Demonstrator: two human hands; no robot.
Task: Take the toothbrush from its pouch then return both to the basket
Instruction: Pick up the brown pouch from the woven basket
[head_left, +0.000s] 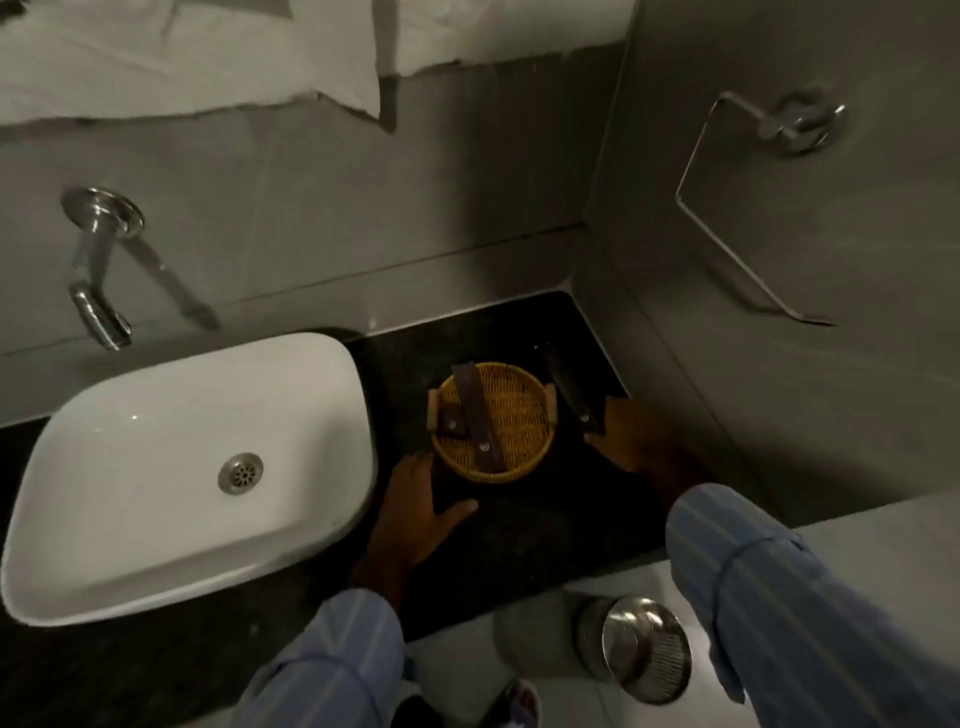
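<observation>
Right hand (626, 436), right of centre: fingers (597, 415) closed round the lower end of one long dark pouch (569, 389), held just right of the basket (493, 422) and angled toward the upper left. Fingertips partly lost in the dim light; exact grip hard to make out. Whether a toothbrush sits inside, cannot tell.

Left hand (415, 506), lower centre: palm down on the black countertop (524, 540), fingers spread wide, thumb (457, 508) stretched toward the right, fingertips just beside the basket's lower left rim; touching or not, unclear.

Both forearms in light blue striped sleeves (769, 582), cut off by the bottom edge.

In the round wicker basket, centre of frame: one more long dark pouch (478, 415) lying diagonally, plus one smaller dark packet (451, 422) at its left. Labels too small to read.

One white basin (156, 493) at left, one wall tap (98, 270) in the upper left, one empty wire holder (753, 208) in the upper right, one steel bin (639, 647) below on the floor. Footwear at the bottom edge cut off.
</observation>
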